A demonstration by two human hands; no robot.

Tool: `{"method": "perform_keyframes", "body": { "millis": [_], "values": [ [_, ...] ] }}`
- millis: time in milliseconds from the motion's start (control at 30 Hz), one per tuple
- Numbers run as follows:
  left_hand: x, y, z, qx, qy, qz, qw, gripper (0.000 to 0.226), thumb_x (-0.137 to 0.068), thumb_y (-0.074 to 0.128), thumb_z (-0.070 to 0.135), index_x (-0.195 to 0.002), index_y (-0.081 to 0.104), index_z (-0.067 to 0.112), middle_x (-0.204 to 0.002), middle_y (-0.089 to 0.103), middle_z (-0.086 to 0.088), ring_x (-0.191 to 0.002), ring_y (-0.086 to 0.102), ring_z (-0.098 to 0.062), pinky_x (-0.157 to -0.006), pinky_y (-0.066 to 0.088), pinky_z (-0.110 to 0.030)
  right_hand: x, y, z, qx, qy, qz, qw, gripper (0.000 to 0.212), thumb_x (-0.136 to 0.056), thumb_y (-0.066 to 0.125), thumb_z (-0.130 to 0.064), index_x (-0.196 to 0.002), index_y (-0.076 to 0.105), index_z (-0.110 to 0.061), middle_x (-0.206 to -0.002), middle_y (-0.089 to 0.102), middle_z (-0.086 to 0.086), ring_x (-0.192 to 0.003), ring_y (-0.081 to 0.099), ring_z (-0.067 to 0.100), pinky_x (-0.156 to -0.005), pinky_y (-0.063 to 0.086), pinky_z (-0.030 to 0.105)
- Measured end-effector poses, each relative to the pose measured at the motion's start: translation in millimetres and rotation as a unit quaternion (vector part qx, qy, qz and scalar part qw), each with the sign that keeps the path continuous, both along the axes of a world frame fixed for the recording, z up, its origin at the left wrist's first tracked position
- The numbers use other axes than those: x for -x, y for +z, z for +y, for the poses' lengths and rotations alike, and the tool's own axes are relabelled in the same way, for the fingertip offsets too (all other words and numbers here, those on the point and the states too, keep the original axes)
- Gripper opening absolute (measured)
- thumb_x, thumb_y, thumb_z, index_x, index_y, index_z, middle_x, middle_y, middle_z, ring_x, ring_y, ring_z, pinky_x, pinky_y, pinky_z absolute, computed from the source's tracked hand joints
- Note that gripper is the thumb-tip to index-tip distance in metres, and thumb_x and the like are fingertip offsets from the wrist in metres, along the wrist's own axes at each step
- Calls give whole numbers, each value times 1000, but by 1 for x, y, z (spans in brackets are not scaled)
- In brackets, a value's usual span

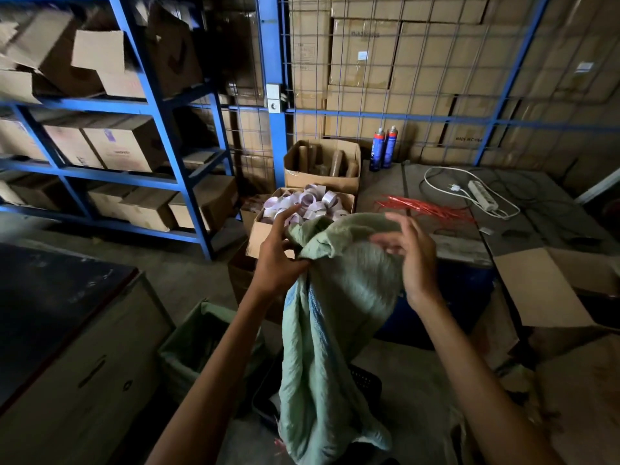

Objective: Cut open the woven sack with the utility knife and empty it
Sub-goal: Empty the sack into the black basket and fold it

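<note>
Sack [339, 297] is mid-frame, held up in front of the person and hanging limp to the floor, with its top bunched.

Left hand [278, 260]: forearm angled up from near left, fingers clenched on a fold at the sack's top left edge, index finger sticking out toward the far box of tape rolls [308, 204].

Right hand [411, 253]: raised at the sack's top right, palm facing left, thumb up, fingers spread and loosely bent against the fabric. It's motion-blurred, so I can't tell if it's gripping.

Red ties [426, 206] and power strip [483, 196] lie on the table [553, 216], far right.
</note>
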State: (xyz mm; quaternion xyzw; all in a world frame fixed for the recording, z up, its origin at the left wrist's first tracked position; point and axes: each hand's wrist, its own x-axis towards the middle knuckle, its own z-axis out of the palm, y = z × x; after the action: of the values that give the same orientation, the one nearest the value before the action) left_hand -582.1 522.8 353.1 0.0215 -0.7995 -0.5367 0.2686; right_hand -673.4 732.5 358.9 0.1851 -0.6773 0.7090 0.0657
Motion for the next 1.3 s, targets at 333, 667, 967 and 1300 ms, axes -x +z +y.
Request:
{"method": "perform_keyframes", "body": {
  "millis": [333,667,967,1300],
  "values": [
    [23,22,-4,-93,-9,7,996,71,-79,73,-9,-142,44,10,-135,56,-19,-116,63,-23,-93,59,-38,0,-115,35,-246,111,-156,950,171,-30,87,-73,-155,-20,-31,-168,-12,-2,-155,-2,23,-125,8,54],
    [47,55,19,-162,-117,-57,978,63,-73,73,-8,-130,51,6,-113,66,-18,-103,64,-30,-81,57,-40,-12,-96,-84,-106,12,-146,983,61,-60,92,-33,-114,68,-15,-119,69,2,-119,62,21,-107,48,40],
    [-8,10,-85,-150,-119,-99,976,133,-55,95,25,-157,9,31,-147,45,8,-136,47,-16,-109,44,-38,18,-47,-90,-23,-21,-121,992,79,-54,87,-44,-126,62,-24,-129,67,-3,-121,61,14,-109,47,34],
    [-4,-94,-36,-89,-42,-153,983,84,-63,92,4,-136,50,0,-126,66,-7,-113,67,-15,-94,59,-34,15,26,-114,-60,73,-66,993,64,-63,90,-23,-122,67,-18,-121,72,-3,-111,67,13,-98,51,26]
  ]
}}
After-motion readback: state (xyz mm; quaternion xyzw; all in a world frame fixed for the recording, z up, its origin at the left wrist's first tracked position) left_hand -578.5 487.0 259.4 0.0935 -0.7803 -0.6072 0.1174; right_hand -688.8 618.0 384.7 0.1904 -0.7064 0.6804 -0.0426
